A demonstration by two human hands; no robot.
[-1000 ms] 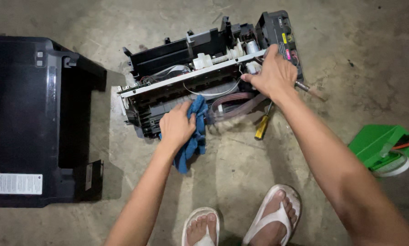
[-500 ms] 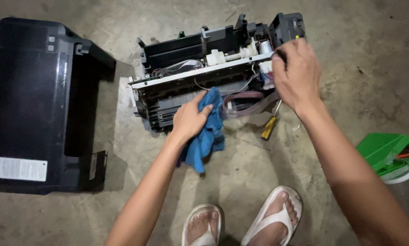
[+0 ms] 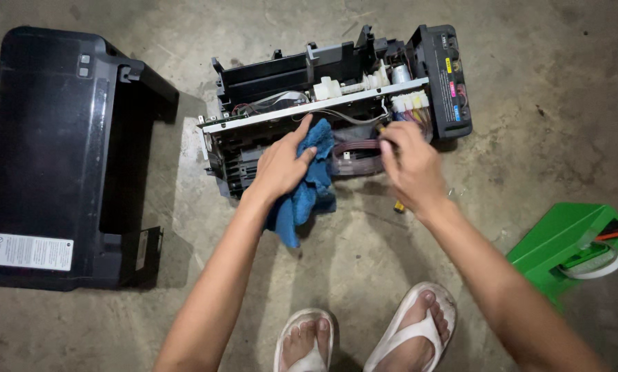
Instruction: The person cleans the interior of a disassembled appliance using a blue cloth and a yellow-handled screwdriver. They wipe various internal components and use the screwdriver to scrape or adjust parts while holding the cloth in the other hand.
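Basically: printer casing off at 9 o'clock; left hand presses blue rag into chassis, right hand pinches a screwdriver.

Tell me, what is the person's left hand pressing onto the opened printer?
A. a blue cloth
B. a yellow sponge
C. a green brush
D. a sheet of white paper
A: the left hand lies on a crumpled blue cloth against the front of the opened printer.
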